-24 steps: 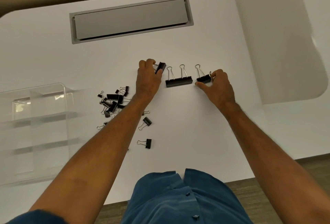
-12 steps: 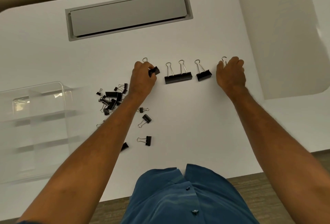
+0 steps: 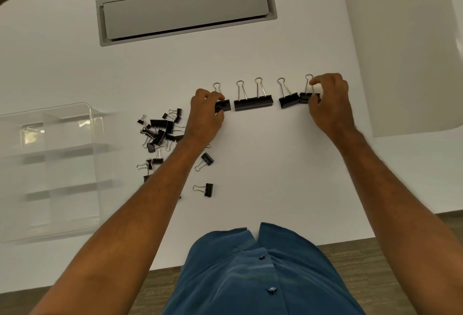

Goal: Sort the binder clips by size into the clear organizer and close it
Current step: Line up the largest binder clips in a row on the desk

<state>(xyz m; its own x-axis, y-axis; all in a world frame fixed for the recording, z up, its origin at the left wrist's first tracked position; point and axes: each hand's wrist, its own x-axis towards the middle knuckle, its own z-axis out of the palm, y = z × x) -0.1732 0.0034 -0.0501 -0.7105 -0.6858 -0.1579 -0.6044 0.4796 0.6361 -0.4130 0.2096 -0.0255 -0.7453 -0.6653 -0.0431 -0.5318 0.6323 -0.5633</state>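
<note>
Both hands have set their large clips into the far row: the left hand [image 3: 206, 116] pinches one [image 3: 223, 105] at the row's left end, the right hand [image 3: 328, 104] grips another [image 3: 307, 97] at its right end. Smaller clips [image 3: 160, 134] lie heaped left, beside the clear organizer [image 3: 50, 154], open on the surface [image 3: 263, 164]. Light, stiff and springy, they are best held by the black body.

Organizer [image 3: 50, 164] left of clip pile [image 3: 160, 134]
</note>
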